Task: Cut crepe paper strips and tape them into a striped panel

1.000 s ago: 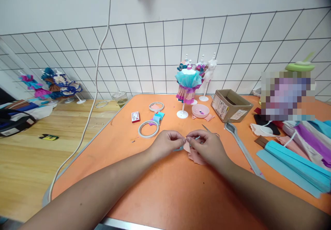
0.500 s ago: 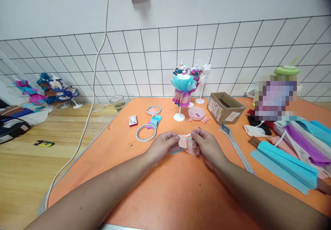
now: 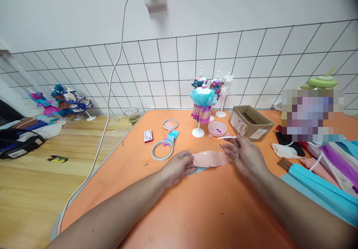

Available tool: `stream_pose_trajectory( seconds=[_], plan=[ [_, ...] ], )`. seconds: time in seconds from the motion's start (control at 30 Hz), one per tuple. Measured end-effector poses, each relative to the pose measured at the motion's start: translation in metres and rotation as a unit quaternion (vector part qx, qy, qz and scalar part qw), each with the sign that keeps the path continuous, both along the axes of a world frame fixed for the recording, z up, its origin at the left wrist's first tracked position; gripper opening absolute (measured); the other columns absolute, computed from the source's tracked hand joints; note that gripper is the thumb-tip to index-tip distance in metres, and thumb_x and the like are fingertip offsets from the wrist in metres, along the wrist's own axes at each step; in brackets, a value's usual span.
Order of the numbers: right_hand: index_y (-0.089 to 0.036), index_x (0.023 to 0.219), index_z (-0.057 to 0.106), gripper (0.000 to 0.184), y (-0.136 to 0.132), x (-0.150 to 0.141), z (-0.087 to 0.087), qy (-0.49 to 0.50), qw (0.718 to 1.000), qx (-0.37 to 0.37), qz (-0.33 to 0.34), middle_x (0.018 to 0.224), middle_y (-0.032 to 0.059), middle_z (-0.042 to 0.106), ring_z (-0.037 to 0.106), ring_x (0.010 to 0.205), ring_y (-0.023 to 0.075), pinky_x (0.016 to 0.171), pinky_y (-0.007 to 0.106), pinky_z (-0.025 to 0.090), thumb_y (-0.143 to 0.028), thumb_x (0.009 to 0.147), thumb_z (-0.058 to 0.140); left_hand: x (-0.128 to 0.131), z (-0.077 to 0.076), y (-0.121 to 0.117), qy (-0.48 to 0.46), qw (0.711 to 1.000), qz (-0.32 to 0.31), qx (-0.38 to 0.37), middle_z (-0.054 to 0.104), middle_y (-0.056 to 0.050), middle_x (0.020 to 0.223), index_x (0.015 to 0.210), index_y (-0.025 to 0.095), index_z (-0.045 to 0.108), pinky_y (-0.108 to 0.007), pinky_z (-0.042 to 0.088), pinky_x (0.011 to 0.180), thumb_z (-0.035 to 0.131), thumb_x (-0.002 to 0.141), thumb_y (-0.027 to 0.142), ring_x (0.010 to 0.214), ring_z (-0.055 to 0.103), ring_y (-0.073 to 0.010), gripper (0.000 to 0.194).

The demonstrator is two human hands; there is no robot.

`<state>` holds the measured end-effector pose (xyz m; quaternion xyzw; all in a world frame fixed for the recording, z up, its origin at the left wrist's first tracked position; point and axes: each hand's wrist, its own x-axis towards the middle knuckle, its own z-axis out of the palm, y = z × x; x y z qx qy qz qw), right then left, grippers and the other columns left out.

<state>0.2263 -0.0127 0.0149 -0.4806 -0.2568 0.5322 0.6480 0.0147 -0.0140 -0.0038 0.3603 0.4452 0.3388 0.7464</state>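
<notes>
My left hand (image 3: 179, 168) is closed on the left end of a peach paper strip (image 3: 208, 158), which stretches flat to the right. A shiny band shows along the strip's upper edge. Under it a bit of light-blue paper (image 3: 200, 170) peeks out. My right hand (image 3: 247, 155) is raised beyond the strip's right end, pinching a narrow white strip (image 3: 226, 137) that points left. A thin dark pointed tip (image 3: 222, 146) also sticks out from the right fingers; the rest of that tool is hidden.
Tape rolls (image 3: 162, 150), a small red-and-white box (image 3: 148, 136) and paper scraps lie left. Behind stand a dressed mini mannequin (image 3: 203, 97), a pink bowl (image 3: 217, 128) and a cardboard box (image 3: 250, 124). Folded coloured paper (image 3: 316, 181) lies right. A white cable (image 3: 110, 88) hangs at left.
My hands have moved apart; the right one went right and up with the white strip. The peach paper, bunched between the hands before, is now stretched out. The view has shifted slightly.
</notes>
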Motion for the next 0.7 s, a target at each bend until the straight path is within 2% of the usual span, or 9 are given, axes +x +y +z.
stream_pose_trajectory(
  seconds=[0.07,0.13,0.23,0.3,0.33,0.4,0.53,0.6,0.7],
  plan=[
    [-0.021,0.081,0.050,0.010,0.017,0.015,0.015,-0.058,0.997,0.046,-0.021,0.081,0.0025,0.063,0.063,0.064,0.0128,0.051,0.022,0.053,-0.028,0.078,0.056,0.000,-0.001,0.002,0.002,1.000,-0.005,0.005,0.063,-0.003,0.080,0.078,0.017,0.046,-0.025,0.048,0.080,0.063,0.076,0.022,0.077,0.064,-0.0106,0.017],
    [-0.021,0.083,0.052,0.013,0.039,0.038,0.032,-0.188,0.971,0.119,-0.089,0.082,0.0033,0.064,0.061,0.060,0.0127,0.048,0.023,0.050,-0.032,0.078,0.057,-0.001,-0.003,0.004,0.007,0.999,-0.016,0.027,0.061,-0.001,0.077,0.076,0.016,0.046,-0.026,0.047,0.083,0.063,0.075,0.022,0.078,0.063,-0.0107,0.018],
    [-0.018,0.091,0.057,0.020,0.075,0.080,0.051,-0.390,0.870,0.167,-0.251,0.087,0.0075,0.067,0.061,0.064,0.0147,0.056,0.027,0.048,-0.036,0.080,0.054,-0.002,-0.007,0.007,0.037,0.995,-0.048,0.084,0.056,0.002,0.072,0.074,0.015,0.047,-0.025,0.046,0.078,0.062,0.075,0.024,0.073,0.058,-0.0094,0.018],
    [-0.018,0.090,0.063,0.020,0.094,0.106,0.055,-0.533,0.782,0.104,-0.307,0.085,0.0078,0.068,0.059,0.070,0.0162,0.065,0.030,0.043,-0.033,0.080,0.053,-0.002,-0.009,0.009,0.060,0.990,-0.068,0.110,0.054,0.003,0.069,0.074,0.015,0.047,-0.022,0.043,0.069,0.061,0.075,0.028,0.066,0.053,-0.0079,0.018],
    [-0.019,0.084,0.066,0.019,0.101,0.117,0.054,-0.598,0.746,0.038,-0.290,0.080,0.0075,0.068,0.057,0.070,0.0177,0.064,0.031,0.039,-0.034,0.076,0.058,-0.003,-0.009,0.010,0.069,0.988,-0.078,0.117,0.053,0.004,0.067,0.074,0.015,0.048,-0.020,0.040,0.064,0.060,0.075,0.029,0.063,0.050,-0.0072,0.019],
    [-0.024,0.084,0.069,0.020,0.110,0.132,0.048,-0.670,0.699,-0.053,-0.242,0.080,0.0075,0.068,0.051,0.065,0.0188,0.057,0.032,0.032,-0.038,0.073,0.060,-0.004,-0.009,0.012,0.080,0.985,-0.094,0.124,0.050,0.005,0.064,0.073,0.015,0.048,-0.019,0.035,0.058,0.060,0.074,0.029,0.058,0.046,-0.0062,0.019],
    [-0.031,0.100,0.071,0.031,0.110,0.138,0.035,-0.724,0.658,-0.105,-0.179,0.085,0.0073,0.069,0.047,0.060,0.0192,0.054,0.032,0.027,-0.039,0.073,0.058,-0.006,-0.006,0.012,0.071,0.985,-0.104,0.115,0.054,0.004,0.066,0.071,0.016,0.048,-0.020,0.036,0.059,0.060,0.072,0.027,0.060,0.049,-0.0078,0.017],
    [-0.032,0.100,0.071,0.031,0.103,0.132,0.030,-0.739,0.641,-0.092,-0.185,0.086,0.0070,0.069,0.049,0.064,0.0211,0.054,0.031,0.027,-0.040,0.075,0.055,-0.006,-0.005,0.010,0.037,0.989,-0.102,0.099,0.063,-0.001,0.077,0.069,0.017,0.047,-0.023,0.040,0.067,0.060,0.070,0.025,0.071,0.056,-0.0113,0.016],
    [-0.026,0.095,0.072,0.030,0.089,0.118,0.024,-0.763,0.599,0.028,-0.239,0.088,0.0074,0.069,0.054,0.079,0.0233,0.061,0.031,0.032,-0.039,0.081,0.050,-0.006,-0.003,0.009,-0.017,0.992,-0.096,0.078,0.068,-0.008,0.094,0.067,0.016,0.047,-0.028,0.043,0.078,0.059,0.067,0.021,0.089,0.061,-0.0173,0.013]
  ],
)
